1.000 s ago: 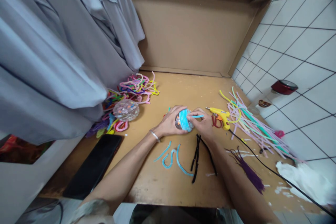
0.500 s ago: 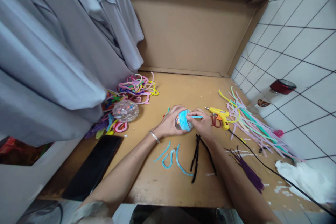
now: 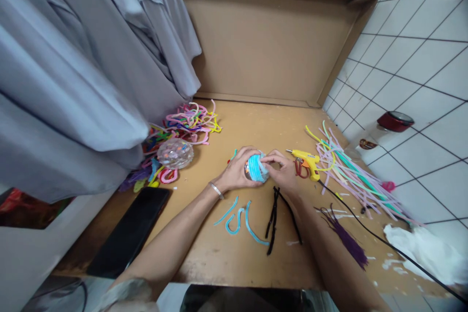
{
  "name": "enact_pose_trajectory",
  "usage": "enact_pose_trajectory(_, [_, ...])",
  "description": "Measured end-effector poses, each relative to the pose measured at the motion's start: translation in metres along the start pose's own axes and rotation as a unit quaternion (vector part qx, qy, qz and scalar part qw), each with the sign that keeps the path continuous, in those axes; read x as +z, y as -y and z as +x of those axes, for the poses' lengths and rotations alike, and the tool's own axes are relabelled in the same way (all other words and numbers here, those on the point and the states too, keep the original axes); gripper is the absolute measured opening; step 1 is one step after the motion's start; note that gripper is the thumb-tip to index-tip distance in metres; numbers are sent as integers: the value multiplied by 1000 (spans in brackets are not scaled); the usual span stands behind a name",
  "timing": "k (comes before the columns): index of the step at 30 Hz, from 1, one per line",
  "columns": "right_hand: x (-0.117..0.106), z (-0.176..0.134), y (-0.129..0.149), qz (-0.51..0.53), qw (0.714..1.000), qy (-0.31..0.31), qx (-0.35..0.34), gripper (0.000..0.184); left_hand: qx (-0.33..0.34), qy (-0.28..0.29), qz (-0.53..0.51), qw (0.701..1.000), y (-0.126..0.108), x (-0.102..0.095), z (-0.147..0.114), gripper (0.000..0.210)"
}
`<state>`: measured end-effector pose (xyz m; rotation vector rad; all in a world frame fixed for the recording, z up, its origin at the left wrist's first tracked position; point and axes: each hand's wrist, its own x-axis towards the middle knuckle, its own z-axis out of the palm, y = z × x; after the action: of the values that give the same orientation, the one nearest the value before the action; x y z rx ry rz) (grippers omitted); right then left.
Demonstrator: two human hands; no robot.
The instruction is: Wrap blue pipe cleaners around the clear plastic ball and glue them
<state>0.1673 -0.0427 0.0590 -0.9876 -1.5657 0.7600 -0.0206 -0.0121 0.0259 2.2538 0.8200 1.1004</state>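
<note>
My left hand (image 3: 239,168) is wrapped round a small clear rounded container (image 3: 247,171) from its left side. Rows of light blue pipe cleaner (image 3: 255,167) circle the middle of it. At the container's right side, the fingers of my right hand (image 3: 281,168) are pinched together against the blue wrapping; the strand's tip is hidden by them. Below my hands lie loose blue pipe cleaner pieces (image 3: 249,224) and black pipe cleaners (image 3: 273,224). A yellow glue gun (image 3: 306,158) rests just right of my right hand.
Left are a faceted clear bowl (image 3: 175,153), a tangle of coloured pipe cleaners (image 3: 192,119) and a black phone (image 3: 129,231). Right are straight pastel pipe cleaners (image 3: 347,170), a purple bundle (image 3: 349,241), white tissue (image 3: 424,251) and a jar (image 3: 378,136). Cardboard (image 3: 263,44) stands behind.
The blue strand's free end, which stuck out to the right over my right hand, no longer shows. My right fingers have closed in against the container's side. My left hand keeps its hold.
</note>
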Motion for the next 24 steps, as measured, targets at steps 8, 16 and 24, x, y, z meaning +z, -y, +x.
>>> enact_pose_trajectory(8, [-8, 4, -20, 15, 991, -110, 74, 42, 62, -20, 47, 997, 6, 6, -6, 79])
enact_pose_trajectory(16, [3, 0, -35, 65, 982, 28, 174, 72, 102, -18, 121, 987, 10, 5, -11, 61])
enact_pose_trajectory(24, [-1, 1, -18, 86, 985, 44, 141, 71, 183, -35, 129, 974, 5, 13, -9, 63])
